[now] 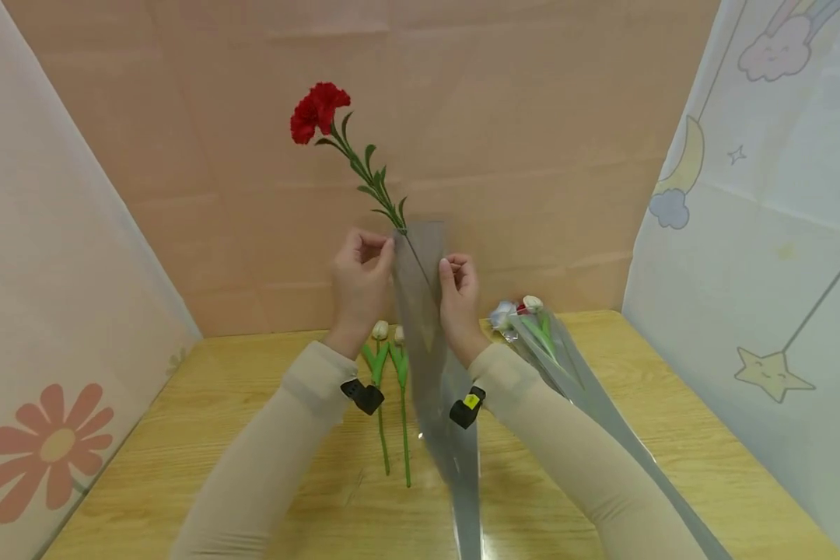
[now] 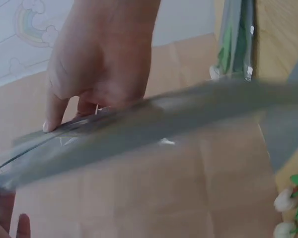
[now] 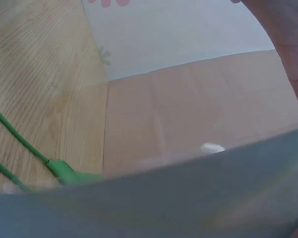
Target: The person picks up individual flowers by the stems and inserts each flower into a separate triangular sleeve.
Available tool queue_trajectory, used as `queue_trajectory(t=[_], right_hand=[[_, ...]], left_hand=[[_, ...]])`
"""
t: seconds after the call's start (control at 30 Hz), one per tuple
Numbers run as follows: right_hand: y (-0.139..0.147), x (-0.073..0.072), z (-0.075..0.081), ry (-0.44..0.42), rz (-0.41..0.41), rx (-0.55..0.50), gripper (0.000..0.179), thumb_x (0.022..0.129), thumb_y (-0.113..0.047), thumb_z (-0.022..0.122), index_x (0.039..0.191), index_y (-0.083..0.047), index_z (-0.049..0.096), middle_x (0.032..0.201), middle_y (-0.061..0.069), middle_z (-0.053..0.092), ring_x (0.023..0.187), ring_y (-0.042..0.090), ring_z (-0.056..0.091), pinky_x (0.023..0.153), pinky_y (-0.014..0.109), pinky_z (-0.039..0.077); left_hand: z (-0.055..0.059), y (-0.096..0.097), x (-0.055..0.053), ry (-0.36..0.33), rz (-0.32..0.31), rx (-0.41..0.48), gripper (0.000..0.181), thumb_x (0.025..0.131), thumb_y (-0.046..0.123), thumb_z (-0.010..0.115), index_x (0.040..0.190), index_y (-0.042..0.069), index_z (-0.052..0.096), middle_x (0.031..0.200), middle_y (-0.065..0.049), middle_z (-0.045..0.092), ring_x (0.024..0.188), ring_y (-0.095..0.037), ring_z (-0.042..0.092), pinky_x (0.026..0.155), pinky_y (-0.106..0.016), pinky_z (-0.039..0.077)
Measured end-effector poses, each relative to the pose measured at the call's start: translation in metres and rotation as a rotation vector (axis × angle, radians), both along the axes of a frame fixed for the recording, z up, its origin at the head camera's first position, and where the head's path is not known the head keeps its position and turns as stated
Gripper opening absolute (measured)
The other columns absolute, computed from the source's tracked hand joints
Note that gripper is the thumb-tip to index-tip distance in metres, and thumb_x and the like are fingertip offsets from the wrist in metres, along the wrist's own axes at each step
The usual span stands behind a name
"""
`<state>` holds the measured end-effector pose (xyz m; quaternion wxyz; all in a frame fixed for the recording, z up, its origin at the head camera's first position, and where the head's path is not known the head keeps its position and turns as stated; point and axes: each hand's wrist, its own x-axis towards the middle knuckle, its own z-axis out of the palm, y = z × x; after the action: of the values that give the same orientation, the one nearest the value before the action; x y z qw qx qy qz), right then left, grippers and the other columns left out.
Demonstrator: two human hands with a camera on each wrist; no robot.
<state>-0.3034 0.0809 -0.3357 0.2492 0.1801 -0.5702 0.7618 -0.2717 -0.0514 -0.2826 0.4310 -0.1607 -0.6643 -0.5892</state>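
A red carnation (image 1: 320, 113) with a green leafy stem leans up to the left, its thin lower stem showing through a long grey translucent wrapping sleeve (image 1: 425, 334). My left hand (image 1: 362, 284) pinches the sleeve's left edge near the top, beside the stem. On the opposite edge, slightly lower, my right hand (image 1: 458, 299) pinches the film between thumb and fingers. The sleeve hangs down between both forearms toward the front of the table. In the right wrist view, the grey film (image 3: 139, 210) covers the lower part and hides the right fingers' grip.
Two white tulips, including one tulip (image 1: 380, 330) at the left, lie on the wooden table (image 1: 203, 435) behind the sleeve. At the right lies a grey-wrapped bunch (image 1: 588, 389) with white, red and pale blue blooms. Fabric walls (image 1: 497, 117) stand around the back and sides.
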Motion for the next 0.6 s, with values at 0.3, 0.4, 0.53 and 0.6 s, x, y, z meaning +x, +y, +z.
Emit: queue_trajectory(t=[0.3, 0.4, 0.53, 0.6], right_hand=[[-0.001, 0.002, -0.004, -0.034, -0.043, 0.046, 0.008, 0.103, -0.014, 0.046, 0.102, -0.006, 0.047, 0.090, -0.004, 0.046, 0.084, 0.007, 0.046, 0.076, 0.020, 0.039], [-0.002, 0.003, -0.007, -0.045, -0.046, 0.051, 0.008, 0.103, -0.013, 0.045, 0.104, -0.005, 0.046, 0.090, -0.003, 0.044, 0.085, 0.009, 0.045, 0.077, 0.020, 0.038], [-0.001, 0.005, -0.006, -0.023, -0.026, 0.039, 0.009, 0.104, -0.012, 0.042, 0.105, -0.004, 0.044, 0.091, -0.003, 0.041, 0.086, 0.010, 0.043, 0.077, 0.022, 0.036], [-0.001, 0.012, -0.001, 0.012, -0.027, 0.027, 0.007, 0.104, -0.009, 0.040, 0.103, -0.002, 0.043, 0.090, -0.003, 0.039, 0.085, 0.010, 0.042, 0.076, 0.022, 0.035]], left_hand=[[-0.008, 0.006, -0.003, 0.062, -0.119, 0.009, 0.013, 0.096, 0.005, 0.057, 0.093, -0.007, 0.051, 0.108, -0.020, 0.067, 0.104, -0.026, 0.065, 0.091, -0.026, 0.052], [-0.011, 0.009, -0.003, 0.105, -0.177, 0.018, 0.014, 0.097, 0.004, 0.055, 0.094, -0.008, 0.049, 0.112, -0.021, 0.068, 0.103, -0.026, 0.066, 0.084, -0.023, 0.052], [-0.015, 0.013, -0.001, 0.178, -0.199, -0.017, 0.012, 0.098, 0.003, 0.054, 0.094, -0.007, 0.049, 0.114, -0.020, 0.067, 0.092, -0.017, 0.067, 0.073, -0.017, 0.050], [-0.018, 0.013, -0.001, 0.217, -0.188, -0.029, 0.011, 0.098, 0.002, 0.053, 0.094, -0.007, 0.049, 0.113, -0.021, 0.067, 0.079, -0.012, 0.063, 0.064, -0.016, 0.047]])
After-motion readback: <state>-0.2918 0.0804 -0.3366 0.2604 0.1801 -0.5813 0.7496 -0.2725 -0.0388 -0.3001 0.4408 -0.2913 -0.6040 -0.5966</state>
